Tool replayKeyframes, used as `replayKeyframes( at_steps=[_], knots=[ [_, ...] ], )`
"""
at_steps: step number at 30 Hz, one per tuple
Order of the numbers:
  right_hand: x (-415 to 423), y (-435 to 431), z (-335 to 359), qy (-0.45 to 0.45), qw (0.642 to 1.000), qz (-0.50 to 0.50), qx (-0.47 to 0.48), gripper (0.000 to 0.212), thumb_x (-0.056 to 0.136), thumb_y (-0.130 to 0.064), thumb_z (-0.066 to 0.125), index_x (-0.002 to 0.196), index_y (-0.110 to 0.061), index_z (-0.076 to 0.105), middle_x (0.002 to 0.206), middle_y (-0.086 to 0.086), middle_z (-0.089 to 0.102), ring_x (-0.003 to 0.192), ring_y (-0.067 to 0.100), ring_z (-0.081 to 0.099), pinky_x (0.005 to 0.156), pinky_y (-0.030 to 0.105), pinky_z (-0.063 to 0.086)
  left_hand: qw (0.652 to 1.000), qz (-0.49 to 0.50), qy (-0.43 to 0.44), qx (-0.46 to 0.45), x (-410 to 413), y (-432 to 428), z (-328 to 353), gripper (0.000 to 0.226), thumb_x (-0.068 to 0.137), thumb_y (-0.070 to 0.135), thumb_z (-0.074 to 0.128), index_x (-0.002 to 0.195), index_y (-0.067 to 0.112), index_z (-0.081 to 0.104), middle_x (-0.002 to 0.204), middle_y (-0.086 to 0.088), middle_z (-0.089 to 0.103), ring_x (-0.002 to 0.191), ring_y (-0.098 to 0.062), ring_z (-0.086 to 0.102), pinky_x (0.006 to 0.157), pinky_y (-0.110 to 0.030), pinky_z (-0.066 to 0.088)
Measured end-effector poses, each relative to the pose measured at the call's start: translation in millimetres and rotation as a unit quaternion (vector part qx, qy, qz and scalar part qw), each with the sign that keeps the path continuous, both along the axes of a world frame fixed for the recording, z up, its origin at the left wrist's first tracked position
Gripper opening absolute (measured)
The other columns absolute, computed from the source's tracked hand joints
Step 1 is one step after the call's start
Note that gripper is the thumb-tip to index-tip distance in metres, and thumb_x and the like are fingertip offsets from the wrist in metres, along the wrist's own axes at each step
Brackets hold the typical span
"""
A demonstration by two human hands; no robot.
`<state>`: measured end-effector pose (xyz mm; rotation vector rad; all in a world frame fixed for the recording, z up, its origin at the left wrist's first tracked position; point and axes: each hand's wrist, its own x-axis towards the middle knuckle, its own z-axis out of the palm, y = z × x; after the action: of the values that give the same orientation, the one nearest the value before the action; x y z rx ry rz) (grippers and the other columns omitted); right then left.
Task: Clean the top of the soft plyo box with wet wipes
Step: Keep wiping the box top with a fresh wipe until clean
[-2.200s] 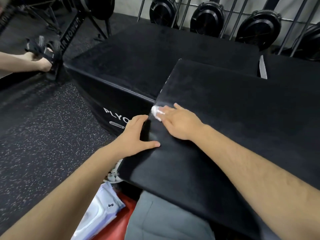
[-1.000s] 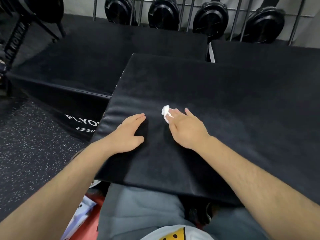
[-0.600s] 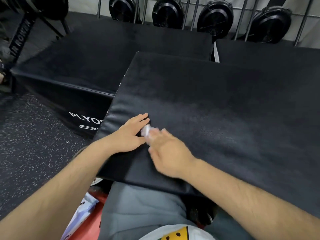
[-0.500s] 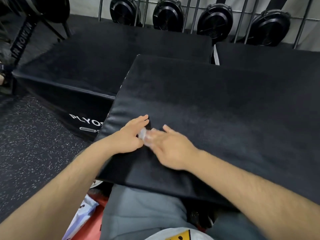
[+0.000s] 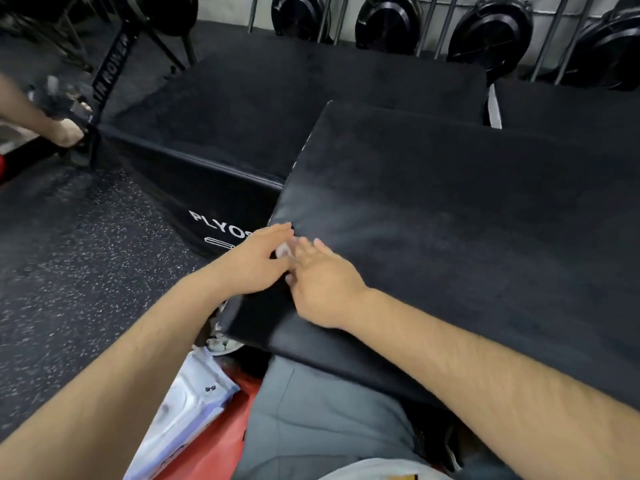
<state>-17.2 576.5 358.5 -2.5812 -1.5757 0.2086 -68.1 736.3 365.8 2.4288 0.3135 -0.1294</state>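
A black soft plyo box (image 5: 450,216) fills the middle and right of the head view, its top facing me. My right hand (image 5: 322,285) lies flat on the top near the box's left edge and presses a crumpled white wet wipe (image 5: 284,251) under its fingers; only a bit of the wipe shows. My left hand (image 5: 254,265) rests flat on the box's near-left corner, fingers straight, touching the right hand's fingertips.
A lower black box marked PLYO (image 5: 277,112) stands behind and to the left, another box (image 5: 571,109) at the back right. A wet wipe pack (image 5: 187,410) lies on something red by my leg. Another person's hand (image 5: 65,133) is at far left on a rower. Weight plates (image 5: 388,22) line the back.
My right hand slid the wipe from the middle of the top back toward the left edge, up against my left hand. The camera view shifted right.
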Motion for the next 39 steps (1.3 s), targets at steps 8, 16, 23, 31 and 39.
replayKeyframes(
  at_steps=[8, 16, 23, 31, 39],
  knots=[
    [21, 25, 14, -0.023, 0.999, 0.028, -0.015, 0.053, 0.107, -0.026, 0.026, 0.159, -0.015, 0.025, 0.165, 0.006, 0.023, 0.152, 0.021, 0.018, 0.126, 0.041, 0.007, 0.999, 0.012, -0.032, 0.009, -21, 17, -1, 0.044, 0.099, 0.01, 0.055, 0.142, 0.011, 0.051, 0.149, 0.002, 0.045, 0.14, -0.004, 0.03, 0.116, -0.011, 0.014],
    [-17, 15, 2, -0.074, 0.99, 0.121, -0.025, 0.054, 0.104, -0.026, 0.02, 0.154, -0.013, 0.036, 0.158, 0.006, 0.039, 0.149, 0.021, 0.028, 0.124, 0.043, 0.009, 0.998, 0.055, -0.032, -0.03, -31, 14, -7, 0.043, 0.104, 0.017, 0.049, 0.146, 0.011, 0.048, 0.155, 0.004, 0.039, 0.135, 0.004, 0.031, 0.099, 0.007, 0.012],
    [-36, -11, -4, -0.026, 0.986, 0.16, -0.027, 0.054, 0.104, -0.028, 0.021, 0.146, -0.011, 0.05, 0.151, 0.013, 0.048, 0.148, 0.027, 0.03, 0.125, 0.043, 0.011, 0.998, 0.011, -0.043, -0.046, -30, -11, -8, 0.042, 0.103, 0.016, 0.052, 0.144, 0.015, 0.05, 0.154, 0.008, 0.04, 0.143, 0.001, 0.028, 0.119, -0.016, 0.015],
    [-31, -64, 3, 0.066, 0.995, 0.06, 0.054, 0.051, 0.104, -0.028, 0.026, 0.148, -0.011, 0.047, 0.158, 0.009, 0.039, 0.15, 0.021, 0.027, 0.126, 0.041, 0.014, 0.997, -0.049, -0.047, -0.025, -18, -50, -6, 0.039, 0.103, 0.012, 0.051, 0.142, 0.017, 0.054, 0.151, 0.009, 0.042, 0.141, 0.003, 0.027, 0.109, 0.0, 0.011],
    [-6, -105, 9, 0.062, 0.99, -0.104, 0.073, 0.054, 0.105, -0.024, 0.023, 0.159, -0.023, 0.02, 0.165, -0.008, 0.021, 0.148, 0.019, 0.028, 0.124, 0.036, 0.017, 0.994, -0.076, -0.073, 0.038, -16, -64, -1, 0.045, 0.105, 0.017, 0.047, 0.15, 0.02, 0.042, 0.149, 0.019, 0.033, 0.142, 0.004, 0.021, 0.101, 0.007, 0.004]
  ],
)
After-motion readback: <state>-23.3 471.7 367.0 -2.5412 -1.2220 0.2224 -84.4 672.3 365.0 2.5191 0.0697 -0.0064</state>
